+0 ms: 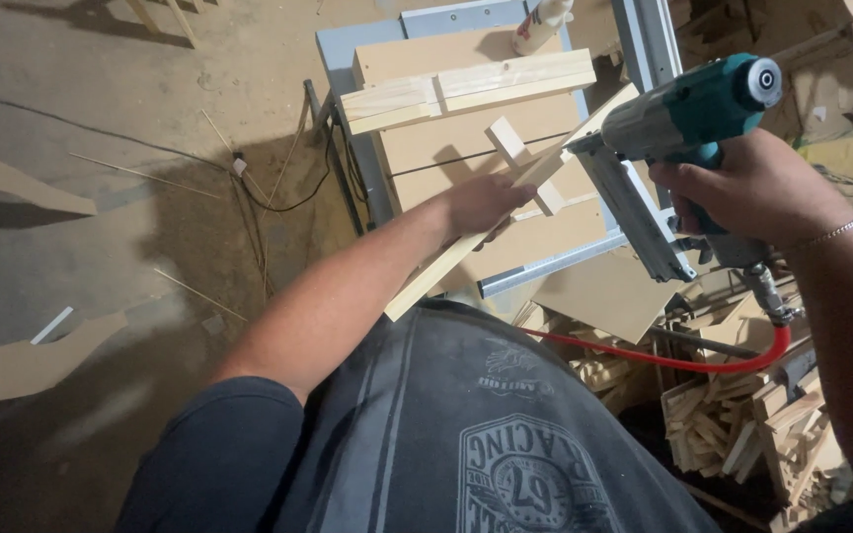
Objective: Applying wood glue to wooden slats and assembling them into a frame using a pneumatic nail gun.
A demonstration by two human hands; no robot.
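Observation:
My left hand (486, 205) grips a long pale wooden slat (426, 281) that slants from lower left up to the right over the workbench. A short wooden block (525, 163) lies across the slat near my fingers. My right hand (752, 188) holds a teal and grey pneumatic nail gun (688, 114); its nose touches the upper end of the slat. A red air hose (683, 360) runs from the gun's handle down and to the left.
The workbench (466, 148) carries flat boards and a bundle of slats (466, 89), with a white glue bottle (542, 25) at its far edge. A heap of wood offcuts (742, 424) lies lower right. Flat board cutouts (12, 197) and thin sticks lie on the concrete floor at left.

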